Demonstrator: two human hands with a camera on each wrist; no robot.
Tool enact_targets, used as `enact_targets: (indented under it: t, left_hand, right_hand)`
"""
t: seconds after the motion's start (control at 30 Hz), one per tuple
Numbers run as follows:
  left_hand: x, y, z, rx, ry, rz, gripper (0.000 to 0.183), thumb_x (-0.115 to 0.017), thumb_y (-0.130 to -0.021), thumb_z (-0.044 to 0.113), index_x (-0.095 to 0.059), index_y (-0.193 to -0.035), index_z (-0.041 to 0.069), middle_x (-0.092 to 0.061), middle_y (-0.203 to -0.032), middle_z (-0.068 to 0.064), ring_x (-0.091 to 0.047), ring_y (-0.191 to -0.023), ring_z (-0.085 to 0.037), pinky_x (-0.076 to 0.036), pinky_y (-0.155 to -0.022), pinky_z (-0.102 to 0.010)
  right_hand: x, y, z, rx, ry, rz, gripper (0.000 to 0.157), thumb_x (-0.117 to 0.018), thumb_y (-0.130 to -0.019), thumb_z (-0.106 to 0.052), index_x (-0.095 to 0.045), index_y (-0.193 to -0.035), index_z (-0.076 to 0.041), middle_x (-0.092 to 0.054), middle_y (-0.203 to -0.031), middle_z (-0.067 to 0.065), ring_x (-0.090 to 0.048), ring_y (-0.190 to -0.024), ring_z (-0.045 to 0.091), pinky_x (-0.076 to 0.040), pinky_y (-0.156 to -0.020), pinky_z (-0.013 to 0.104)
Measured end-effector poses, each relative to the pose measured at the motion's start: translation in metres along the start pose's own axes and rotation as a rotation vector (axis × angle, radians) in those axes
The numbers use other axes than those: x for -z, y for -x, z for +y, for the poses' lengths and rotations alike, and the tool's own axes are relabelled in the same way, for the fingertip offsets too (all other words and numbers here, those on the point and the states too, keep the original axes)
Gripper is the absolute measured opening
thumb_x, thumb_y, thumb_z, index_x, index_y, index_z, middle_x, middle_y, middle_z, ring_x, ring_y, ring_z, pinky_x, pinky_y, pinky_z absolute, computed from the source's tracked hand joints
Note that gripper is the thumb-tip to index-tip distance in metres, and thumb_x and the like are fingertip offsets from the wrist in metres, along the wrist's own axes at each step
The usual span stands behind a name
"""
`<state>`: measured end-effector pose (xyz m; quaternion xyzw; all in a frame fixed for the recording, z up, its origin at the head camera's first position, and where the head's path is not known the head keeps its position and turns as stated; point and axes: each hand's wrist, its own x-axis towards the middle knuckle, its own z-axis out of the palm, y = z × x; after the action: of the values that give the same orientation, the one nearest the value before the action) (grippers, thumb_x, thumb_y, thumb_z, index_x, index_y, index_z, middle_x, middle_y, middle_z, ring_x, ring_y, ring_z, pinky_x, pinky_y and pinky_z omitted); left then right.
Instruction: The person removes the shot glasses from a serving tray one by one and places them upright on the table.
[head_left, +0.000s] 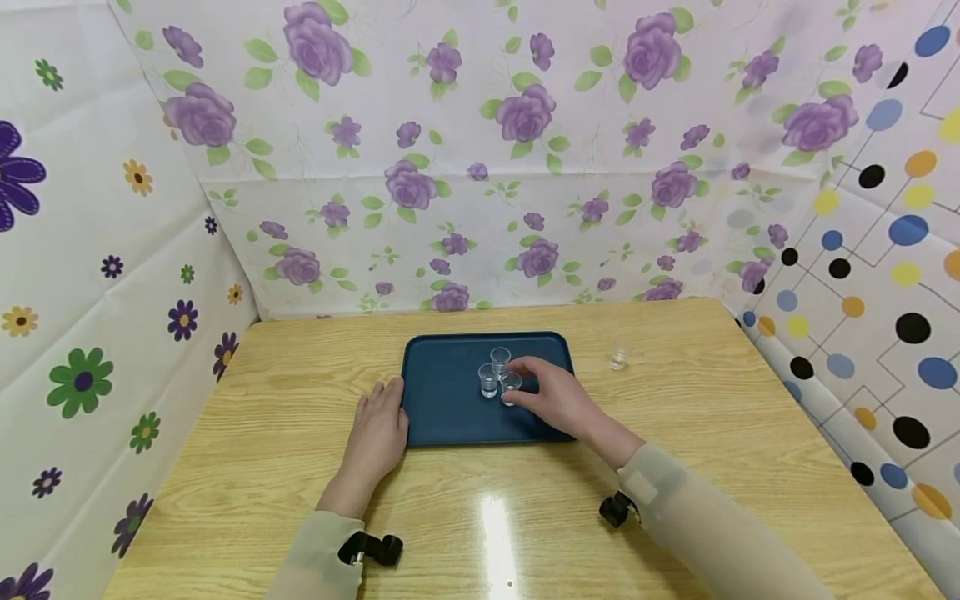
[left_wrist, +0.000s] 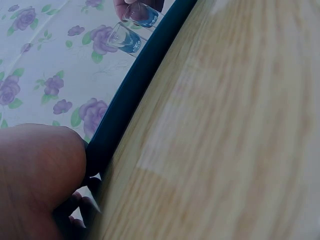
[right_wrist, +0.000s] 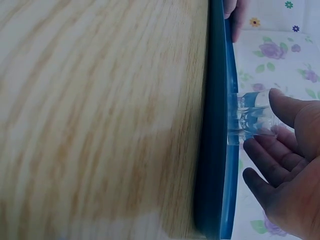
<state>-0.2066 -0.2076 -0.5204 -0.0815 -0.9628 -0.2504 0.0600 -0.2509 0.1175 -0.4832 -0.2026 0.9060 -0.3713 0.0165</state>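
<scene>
A dark blue tray lies on the table, with three small clear shot glasses grouped right of its middle. One stands at the back and another shot glass at the left. My right hand holds the front shot glass between thumb and fingers, low over the tray. In the right wrist view the thumb is at the glass's rim and the other fingers spread below. My left hand rests against the tray's left edge, its fingers pointing away from me.
Another clear shot glass stands on the wooden table, right of the tray. A flowered cloth hangs behind the table, and patterned cloths line both sides. Black wrist cameras sit on both sleeves.
</scene>
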Motion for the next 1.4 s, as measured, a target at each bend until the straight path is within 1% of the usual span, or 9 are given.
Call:
enact_targets:
  t: [0.37, 0.53, 0.8, 0.97, 1.1, 1.3, 1.4]
  left_hand:
    - [0.001, 0.001, 0.001, 0.000, 0.009, -0.001, 0.055, -0.050, -0.114, 0.003, -0.040, -0.166, -0.009, -0.043, -0.169, -0.028, -0.029, -0.162, -0.049, -0.015, -0.133, -0.066]
    - [0.001, 0.001, 0.001, -0.003, 0.010, -0.001, 0.054, -0.049, -0.114, 0.002, -0.040, -0.166, -0.009, -0.043, -0.169, -0.028, -0.029, -0.162, -0.050, -0.015, -0.133, -0.066]
    - [0.000, 0.000, -0.001, 0.000, 0.006, -0.003, 0.054, -0.049, -0.114, 0.003, -0.040, -0.166, -0.008, -0.043, -0.170, -0.028, -0.028, -0.162, -0.050, -0.016, -0.133, -0.066]
    - [0.000, -0.001, -0.001, 0.001, 0.005, -0.008, 0.055, -0.050, -0.114, 0.003, -0.039, -0.167, -0.009, -0.042, -0.170, -0.028, -0.028, -0.162, -0.049, -0.016, -0.132, -0.067]
    - [0.000, -0.002, -0.001, 0.007, 0.006, -0.019, 0.056, -0.050, -0.115, 0.005, -0.038, -0.168, -0.008, -0.040, -0.171, -0.027, -0.027, -0.163, -0.048, -0.014, -0.133, -0.065]
    - [0.000, -0.002, -0.001, 0.002, 0.008, -0.009, 0.055, -0.050, -0.114, 0.003, -0.039, -0.167, -0.009, -0.041, -0.170, -0.028, -0.028, -0.162, -0.049, -0.015, -0.133, -0.066]
    - [0.001, -0.002, -0.001, 0.007, 0.012, -0.016, 0.056, -0.050, -0.114, 0.004, -0.038, -0.167, -0.008, -0.041, -0.171, -0.028, -0.026, -0.163, -0.049, -0.013, -0.133, -0.066]
  right_hand:
    - [-0.001, -0.001, 0.001, -0.018, 0.003, 0.001, 0.051, -0.082, -0.103, -0.032, -0.067, -0.149, -0.013, -0.071, -0.139, 0.005, -0.067, -0.131, 0.026, -0.057, -0.107, 0.046]
    - [-0.002, -0.001, 0.001, -0.021, 0.002, 0.008, 0.049, -0.081, -0.104, -0.031, -0.069, -0.147, -0.011, -0.072, -0.134, 0.004, -0.068, -0.128, 0.025, -0.059, -0.104, 0.046]
    - [0.000, 0.000, 0.000, -0.026, 0.004, 0.022, 0.042, -0.081, -0.104, -0.032, -0.072, -0.141, -0.014, -0.074, -0.127, 0.001, -0.071, -0.122, 0.022, -0.060, -0.101, 0.043]
    - [0.005, 0.003, -0.001, -0.027, -0.012, 0.031, 0.041, -0.082, -0.103, -0.031, -0.072, -0.140, -0.015, -0.074, -0.129, 0.000, -0.071, -0.120, 0.021, -0.060, -0.100, 0.042]
    - [0.011, 0.007, 0.000, -0.032, -0.024, 0.031, 0.041, -0.081, -0.104, -0.031, -0.071, -0.141, -0.015, -0.073, -0.129, -0.001, -0.070, -0.120, 0.021, -0.060, -0.101, 0.043]
    - [0.022, 0.013, 0.005, -0.044, -0.025, 0.040, 0.039, -0.081, -0.104, -0.031, -0.071, -0.138, -0.015, -0.073, -0.125, -0.001, -0.071, -0.119, 0.021, -0.060, -0.100, 0.044]
    - [0.030, 0.017, 0.009, -0.040, -0.020, 0.044, 0.039, -0.081, -0.104, -0.031, -0.071, -0.139, -0.015, -0.074, -0.125, 0.000, -0.072, -0.119, 0.022, -0.061, -0.100, 0.045]
